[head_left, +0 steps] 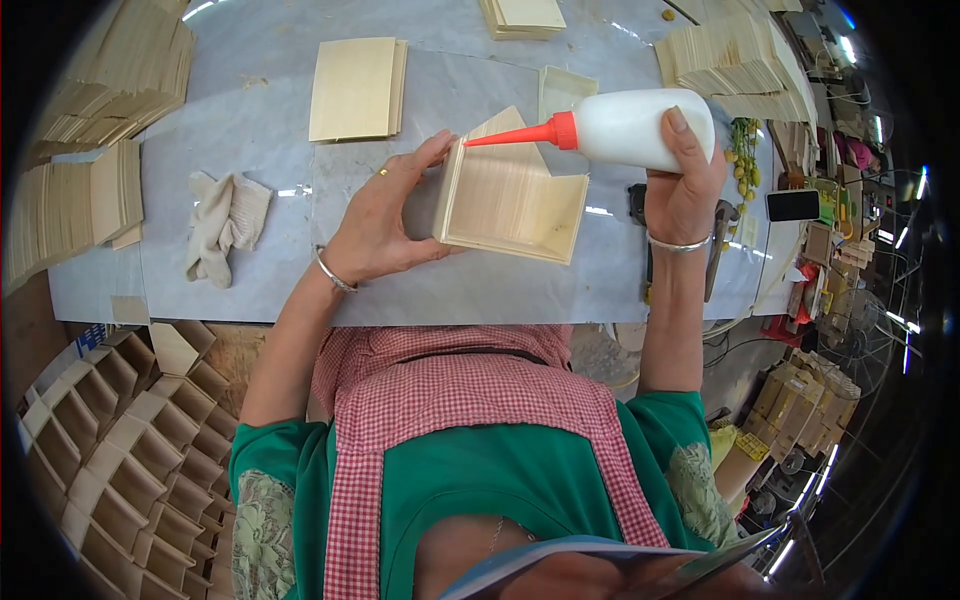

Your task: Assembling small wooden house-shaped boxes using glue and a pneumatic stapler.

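My left hand (385, 215) grips a small open wooden box (505, 205) by its left wall, thumb near the lower corner and fingers at the upper one. The box is tilted, and one of its panels has a slanted edge. In my right hand (690, 185) is a white glue bottle (630, 125) with a long red nozzle, held sideways. The nozzle's tip points left and meets, or nearly meets, the top edge of the box's left wall beside my left fingertips. Whether glue is coming out is too small to see.
Thin wooden panels (355, 90) lie beyond my left hand. Taller panel stacks stand at the left (120, 75) and far right (735, 60). A crumpled cloth (228, 225) rests on the grey table (400, 300). A phone (793, 206) lies at right; similar boxes (130, 470) are piled lower left.
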Tool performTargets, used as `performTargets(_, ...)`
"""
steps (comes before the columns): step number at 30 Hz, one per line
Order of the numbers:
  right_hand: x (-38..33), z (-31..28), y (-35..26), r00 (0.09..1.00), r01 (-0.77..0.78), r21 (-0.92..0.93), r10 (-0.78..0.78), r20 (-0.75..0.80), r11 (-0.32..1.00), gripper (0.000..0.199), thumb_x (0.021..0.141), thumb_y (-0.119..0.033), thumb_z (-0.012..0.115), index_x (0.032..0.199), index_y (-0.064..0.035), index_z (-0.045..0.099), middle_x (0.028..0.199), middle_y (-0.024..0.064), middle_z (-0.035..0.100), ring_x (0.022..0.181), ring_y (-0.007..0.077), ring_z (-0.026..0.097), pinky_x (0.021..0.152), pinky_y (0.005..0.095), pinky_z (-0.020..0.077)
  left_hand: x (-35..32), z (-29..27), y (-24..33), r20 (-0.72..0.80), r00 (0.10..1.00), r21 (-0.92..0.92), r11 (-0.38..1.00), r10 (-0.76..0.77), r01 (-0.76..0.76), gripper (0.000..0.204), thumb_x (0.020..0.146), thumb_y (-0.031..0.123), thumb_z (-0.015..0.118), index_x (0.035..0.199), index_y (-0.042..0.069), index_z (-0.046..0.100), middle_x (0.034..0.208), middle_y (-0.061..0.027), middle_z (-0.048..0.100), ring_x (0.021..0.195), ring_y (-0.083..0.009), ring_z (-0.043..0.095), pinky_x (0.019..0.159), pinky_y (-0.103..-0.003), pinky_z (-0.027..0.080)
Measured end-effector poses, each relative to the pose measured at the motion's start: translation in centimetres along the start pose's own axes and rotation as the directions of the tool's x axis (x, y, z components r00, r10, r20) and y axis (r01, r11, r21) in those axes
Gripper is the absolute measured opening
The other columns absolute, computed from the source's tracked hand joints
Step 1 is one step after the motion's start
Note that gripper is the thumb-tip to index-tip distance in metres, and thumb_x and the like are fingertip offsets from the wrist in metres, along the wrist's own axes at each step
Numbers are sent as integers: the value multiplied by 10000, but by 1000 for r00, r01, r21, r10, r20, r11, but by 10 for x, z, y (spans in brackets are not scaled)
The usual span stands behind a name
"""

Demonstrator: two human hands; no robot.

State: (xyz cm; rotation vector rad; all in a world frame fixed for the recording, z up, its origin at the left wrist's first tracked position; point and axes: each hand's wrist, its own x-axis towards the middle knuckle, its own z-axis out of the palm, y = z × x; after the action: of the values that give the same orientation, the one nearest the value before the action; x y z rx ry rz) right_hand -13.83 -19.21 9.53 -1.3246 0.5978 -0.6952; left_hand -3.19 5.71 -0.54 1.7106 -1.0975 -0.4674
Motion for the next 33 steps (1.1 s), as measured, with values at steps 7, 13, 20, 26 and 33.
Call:
performTargets(7,-10,-4,-1,999,-46,25,46,-16,999,400,798,-186,733,1083,24,548,978,85,600,890,163,594,786,296,495,0,0,-1,1,1000,-7,1000,-6,6,998,628,315,814,1449,93,291,1303,-125,536,1131,-294,536,978,-391,439)
performTargets(13,-39,-9,-4,993,-94,-20,96,63,995,472,775,-198,738,1131,35,531,990,92,601,907,174,593,804,306,486,1,1,-2,2,1000,-16,1000,-3,3,1020,612,299,830,1452,101,286,1316,-130,524,1141,-299,531,966,-403,455)
performTargets(20,-48,-9,-6,988,-101,-57,107,110,993,532,762,-208,761,1161,42,513,992,99,611,907,175,597,827,301,478,-1,0,-4,6,1000,-13,1000,-3,3,1044,596,285,839,1460,116,280,1325,-134,517,1163,-298,522,967,-415,458)
performTargets(26,-52,-12,-11,993,-62,-84,70,98,995,521,771,-203,761,1161,38,514,996,96,609,908,168,595,827,297,478,-1,2,-3,1,1000,-17,1000,-4,4,1037,596,295,842,1457,117,291,1327,-135,517,1178,-294,518,963,-414,460)
performTargets(33,-53,-30,-16,994,-48,-96,57,98,994,505,778,-191,756,1160,36,516,999,93,605,908,164,592,832,294,476,-1,2,-3,-4,1000,-8,1000,-18,18,1016,614,316,840,1453,122,301,1328,-125,523,1192,-283,516,978,-407,450)
